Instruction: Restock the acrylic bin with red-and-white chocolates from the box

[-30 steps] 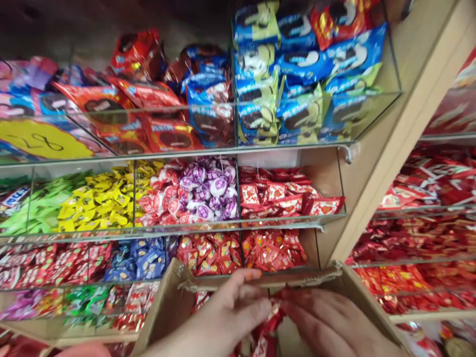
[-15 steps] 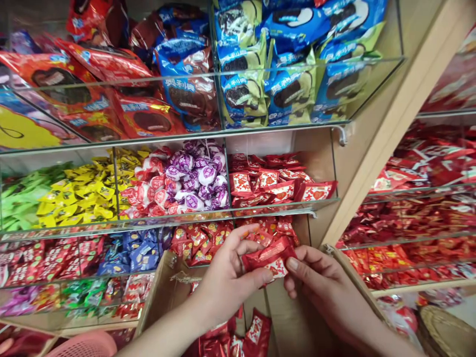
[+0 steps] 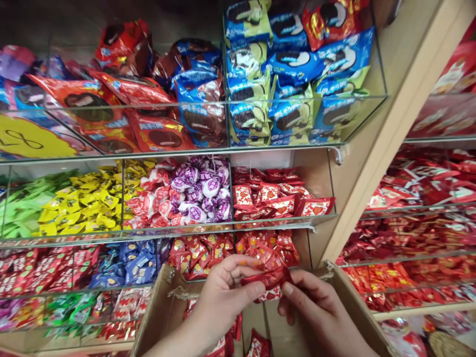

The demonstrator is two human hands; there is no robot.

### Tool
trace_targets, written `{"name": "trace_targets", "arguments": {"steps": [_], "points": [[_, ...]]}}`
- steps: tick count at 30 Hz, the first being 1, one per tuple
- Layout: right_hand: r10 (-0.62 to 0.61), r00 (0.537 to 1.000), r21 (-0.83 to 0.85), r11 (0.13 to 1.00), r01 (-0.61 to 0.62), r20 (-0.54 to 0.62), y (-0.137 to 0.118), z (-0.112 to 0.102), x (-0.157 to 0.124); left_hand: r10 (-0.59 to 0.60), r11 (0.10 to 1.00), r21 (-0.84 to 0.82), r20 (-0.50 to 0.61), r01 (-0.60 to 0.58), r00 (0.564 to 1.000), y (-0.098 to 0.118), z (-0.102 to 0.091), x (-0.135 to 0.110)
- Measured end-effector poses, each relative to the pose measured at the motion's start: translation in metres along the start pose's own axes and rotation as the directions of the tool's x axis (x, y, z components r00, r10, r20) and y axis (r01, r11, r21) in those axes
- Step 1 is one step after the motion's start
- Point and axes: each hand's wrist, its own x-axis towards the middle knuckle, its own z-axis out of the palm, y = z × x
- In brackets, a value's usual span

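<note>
Pack [image 3: 269, 278] sits lower & edge-on now, over far edge of box [image 3: 158, 312], pinched at its ends by left hand [image 3: 223, 292] & right hand [image 3: 316, 312]; moving it on needs both pinches kept.

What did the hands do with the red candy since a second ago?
Both hands came up out of the cardboard box. The left hand and right hand picked up red candy packets and now hold them together above the box, a little lower than half a second ago. The candy on the shelves stayed put.
</note>
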Motion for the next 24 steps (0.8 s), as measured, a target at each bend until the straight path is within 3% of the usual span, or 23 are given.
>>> {"name": "trace_targets", "arguments": {"steps": [3, 6, 8, 10, 13, 15, 18, 20, 24], "points": [[-0.208, 0.977, -0.208, 0.954, 0.214, 0.050, -0.008, -0.004, -0.004, -0.003, 1.000, -0.029, -0.020, 0.003, 1.000, 0.007, 0.002, -0.003], [-0.506, 0.849, -0.489, 0.708, 0.509, 0.152, -0.016, -0.011, -0.007, -0.037, 0.993, -0.112, -0.058, 0.031, 0.998, 0.018, 0.009, -0.009], [-0.588, 0.771, -0.597, 0.536, 0.597, 0.244, -0.017, -0.014, -0.008, -0.094, 0.977, -0.191, -0.012, 0.090, 0.996, 0.022, 0.013, -0.011], [-0.595, 0.749, -0.626, 0.473, 0.620, 0.292, -0.016, -0.015, -0.009, -0.088, 0.970, -0.224, 0.034, 0.094, 0.996, 0.023, 0.014, -0.011], [-0.554, 0.792, -0.616, 0.537, 0.577, 0.258, -0.013, -0.014, -0.010, -0.009, 0.981, -0.195, 0.017, 0.012, 1.000, 0.020, 0.014, -0.008], [-0.471, 0.874, -0.557, 0.695, 0.453, 0.123, -0.013, -0.011, -0.009, 0.021, 0.986, -0.164, -0.011, -0.022, 1.000, 0.018, 0.013, -0.006], [-0.220, 0.975, -0.324, 0.924, 0.202, -0.020, -0.013, -0.004, -0.004, 0.042, 0.991, -0.126, -0.023, -0.044, 0.999, 0.015, 0.013, -0.004], [-0.085, 0.996, -0.207, 0.975, 0.083, -0.003, -0.013, 0.001, -0.001, 0.034, 0.994, -0.105, -0.006, -0.035, 0.999, 0.012, 0.014, -0.005], [-0.022, 0.999, -0.177, 0.984, 0.028, 0.035, -0.008, 0.003, 0.000, 0.017, 0.997, -0.073, 0.002, -0.016, 1.000, 0.008, 0.013, -0.008]]}}
